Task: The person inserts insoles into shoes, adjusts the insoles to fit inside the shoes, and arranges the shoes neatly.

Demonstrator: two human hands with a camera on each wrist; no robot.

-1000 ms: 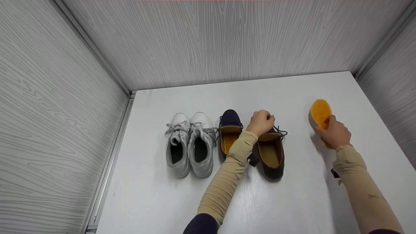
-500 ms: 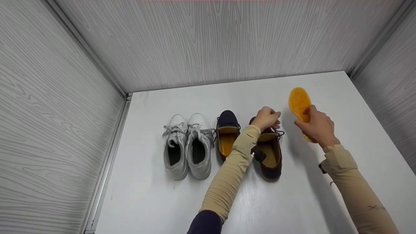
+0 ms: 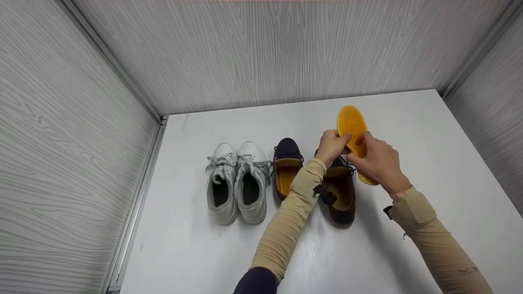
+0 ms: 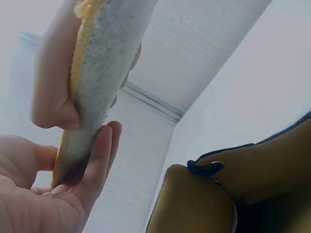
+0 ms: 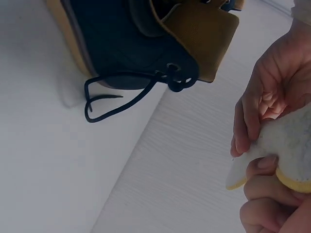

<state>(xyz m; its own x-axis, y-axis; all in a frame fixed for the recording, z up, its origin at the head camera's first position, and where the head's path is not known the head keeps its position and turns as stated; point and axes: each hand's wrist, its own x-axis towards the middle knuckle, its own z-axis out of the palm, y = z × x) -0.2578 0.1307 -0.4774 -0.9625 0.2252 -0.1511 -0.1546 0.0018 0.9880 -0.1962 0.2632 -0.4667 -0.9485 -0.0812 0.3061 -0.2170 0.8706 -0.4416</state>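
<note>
A yellow insole (image 3: 349,118) is held up above the table, over the toe of the right-hand dark loafer (image 3: 342,218). My left hand (image 3: 331,147) pinches its left edge, thumb on top. From the right, my right hand (image 3: 379,161) grips it lower down. The insole's pale grey underside (image 4: 114,53) faces the left wrist camera, with fingers of both hands about it. In the right wrist view the loafer's side (image 5: 121,43) and its loose lace (image 5: 121,108) show below the hands. My left hand and wrist partly hide this loafer in the head view.
Another dark loafer (image 3: 287,151) with a yellow insole inside stands to the left, partly behind my left forearm. Beyond it stands a pair of white lace-up sneakers (image 3: 222,153). Grey wood-grain walls (image 3: 265,53) bound the white table (image 3: 184,253) at the back and sides.
My right hand has lifted the insole off the table and carried it left to my left hand. My left hand has moved slightly right and now pinches the insole's edge.
</note>
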